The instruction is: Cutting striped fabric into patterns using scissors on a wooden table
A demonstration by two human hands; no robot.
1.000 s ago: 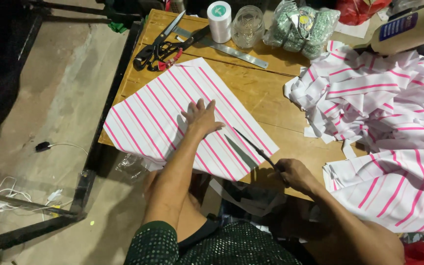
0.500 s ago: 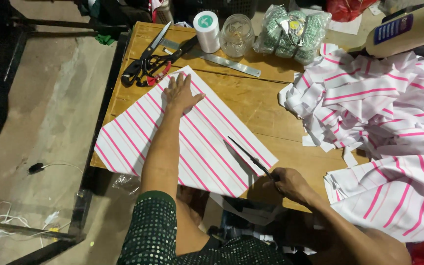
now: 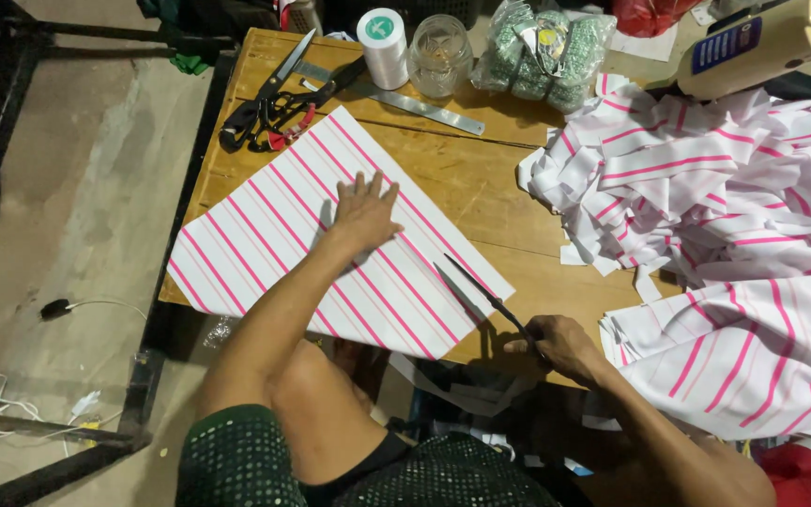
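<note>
Clearly, in the head view the left hand [image 3: 365, 214] lies flat and unclenched on the pink-striped white fabric sheet [image 3: 330, 235] spread over the wooden table [image 3: 481, 197]. The right hand [image 3: 563, 345] is clenched around scissors [image 3: 481, 296], blades parted at the sheet's near edge. With only one palm pinning it, the cloth could slide and the cut wander.

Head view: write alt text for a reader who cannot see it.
A left hand presses flat on striped fabric on a wooden table, while the right hand holds scissors at its edge. More striped cloth is heaped alongside.
</note>
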